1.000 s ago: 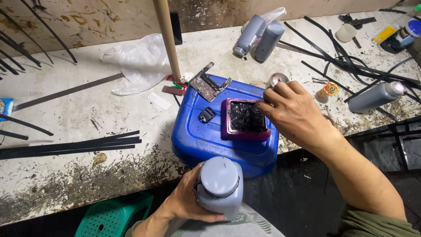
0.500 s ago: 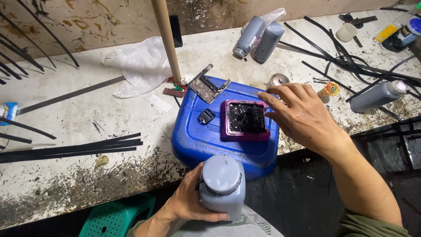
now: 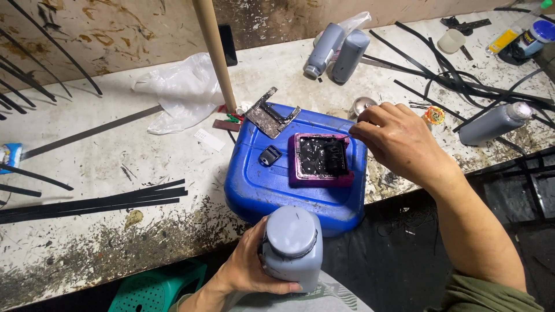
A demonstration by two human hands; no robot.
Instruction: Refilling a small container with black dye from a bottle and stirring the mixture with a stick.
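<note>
My left hand is wrapped around a grey plastic bottle, held upright below the near edge of the desk, its rounded base or cap turned up toward me. My right hand hovers over the right rim of the blue jerrycan that lies flat on the desk's near edge; the fingers are curled together, and I cannot tell whether they pinch anything. Just beside that hand, to its left, a purple-framed tray sits on the jerrycan, its inside smeared glossy black. A small black cap lies left of the tray, and a grimy bent metal bracket rests at the jerrycan's far corner.

My fingertips hide whatever is under them, and the bottle's lower body is covered by my palm. The desk is pale, scuffed and stained, strewn with black strips. A wooden pole rises behind the jerrycan.
</note>
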